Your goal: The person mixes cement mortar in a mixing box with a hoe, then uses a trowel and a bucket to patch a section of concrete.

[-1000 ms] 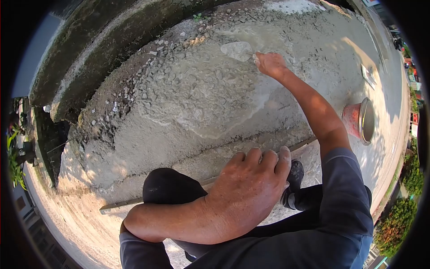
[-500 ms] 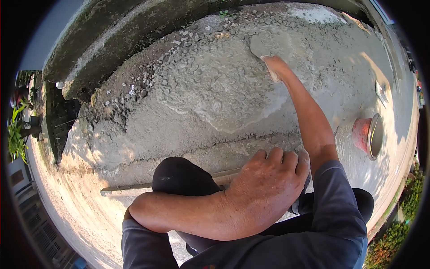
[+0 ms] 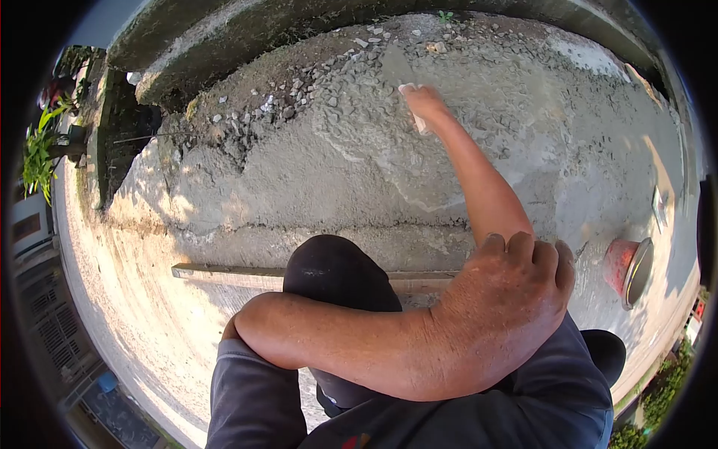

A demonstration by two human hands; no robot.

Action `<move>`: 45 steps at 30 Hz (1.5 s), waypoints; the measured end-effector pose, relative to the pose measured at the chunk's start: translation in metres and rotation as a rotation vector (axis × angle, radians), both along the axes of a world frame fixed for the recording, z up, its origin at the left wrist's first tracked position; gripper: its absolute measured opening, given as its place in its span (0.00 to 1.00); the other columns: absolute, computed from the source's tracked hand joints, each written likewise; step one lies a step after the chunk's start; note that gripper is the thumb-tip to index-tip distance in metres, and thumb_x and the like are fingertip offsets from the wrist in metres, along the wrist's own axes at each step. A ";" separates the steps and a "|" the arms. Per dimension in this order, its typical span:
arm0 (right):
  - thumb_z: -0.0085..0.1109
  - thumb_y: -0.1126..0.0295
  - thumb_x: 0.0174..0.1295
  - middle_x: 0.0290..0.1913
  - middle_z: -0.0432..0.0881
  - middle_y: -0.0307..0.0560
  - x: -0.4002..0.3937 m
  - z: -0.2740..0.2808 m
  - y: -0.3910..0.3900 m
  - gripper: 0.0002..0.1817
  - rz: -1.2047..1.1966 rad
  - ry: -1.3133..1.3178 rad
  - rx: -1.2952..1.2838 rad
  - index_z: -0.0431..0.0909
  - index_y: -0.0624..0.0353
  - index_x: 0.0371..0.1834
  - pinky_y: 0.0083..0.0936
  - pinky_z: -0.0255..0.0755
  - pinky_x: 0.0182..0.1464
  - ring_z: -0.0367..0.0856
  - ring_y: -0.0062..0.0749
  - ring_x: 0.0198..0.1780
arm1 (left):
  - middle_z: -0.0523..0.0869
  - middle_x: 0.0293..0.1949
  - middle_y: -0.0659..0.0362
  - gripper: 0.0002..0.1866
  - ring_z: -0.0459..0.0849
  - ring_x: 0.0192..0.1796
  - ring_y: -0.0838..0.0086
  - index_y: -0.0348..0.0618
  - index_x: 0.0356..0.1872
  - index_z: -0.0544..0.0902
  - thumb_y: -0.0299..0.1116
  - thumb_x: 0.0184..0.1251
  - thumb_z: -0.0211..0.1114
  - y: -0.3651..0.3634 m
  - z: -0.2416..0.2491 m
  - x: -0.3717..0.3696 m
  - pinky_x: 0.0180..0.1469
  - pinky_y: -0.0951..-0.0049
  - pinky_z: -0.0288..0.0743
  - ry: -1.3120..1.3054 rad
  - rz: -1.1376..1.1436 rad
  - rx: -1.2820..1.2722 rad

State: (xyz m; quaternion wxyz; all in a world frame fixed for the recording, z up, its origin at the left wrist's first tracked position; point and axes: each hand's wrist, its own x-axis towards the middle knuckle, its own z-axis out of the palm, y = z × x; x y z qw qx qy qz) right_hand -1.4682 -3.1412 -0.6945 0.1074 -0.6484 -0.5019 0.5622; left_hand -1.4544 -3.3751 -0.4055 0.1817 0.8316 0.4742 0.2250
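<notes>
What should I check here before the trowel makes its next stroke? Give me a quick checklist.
1. Right hand gripping the trowel: ok, fingers around its handle.
2. Left hand away from the blade: ok, well back, in front of the body.
3. Left palm empty: cannot tell, only the back of that hand shows.
4. Wet mix smooth all over: not ok, lumpy near the blade.
5. Bucket out of the trowel's way: ok, off to the right.
6. Enough mix in the bucket: cannot tell.
</notes>
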 end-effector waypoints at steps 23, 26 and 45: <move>0.56 0.53 0.68 0.30 0.82 0.58 -0.032 -0.014 -0.081 0.25 -0.106 0.134 -0.102 0.78 0.73 0.41 0.41 0.76 0.25 0.83 0.44 0.24 | 0.79 0.27 0.59 0.24 0.77 0.32 0.73 0.28 0.46 0.84 0.35 0.48 0.66 -0.019 0.013 -0.032 0.31 0.75 0.71 -0.131 0.122 0.031; 0.56 0.54 0.67 0.34 0.85 0.65 -0.080 -0.023 -0.101 0.25 0.010 0.116 0.015 0.79 0.73 0.42 0.43 0.79 0.32 0.86 0.52 0.29 | 0.78 0.27 0.60 0.24 0.76 0.32 0.74 0.28 0.47 0.84 0.34 0.49 0.66 -0.018 0.014 -0.028 0.30 0.75 0.70 -0.088 0.095 0.023; 0.58 0.56 0.65 0.30 0.83 0.54 0.154 0.004 -0.092 0.22 -0.432 -0.019 0.021 0.79 0.69 0.42 0.38 0.77 0.30 0.83 0.40 0.25 | 0.75 0.27 0.62 0.22 0.75 0.33 0.75 0.31 0.48 0.83 0.32 0.52 0.66 -0.014 -0.003 -0.016 0.28 0.77 0.69 -0.113 -0.036 0.024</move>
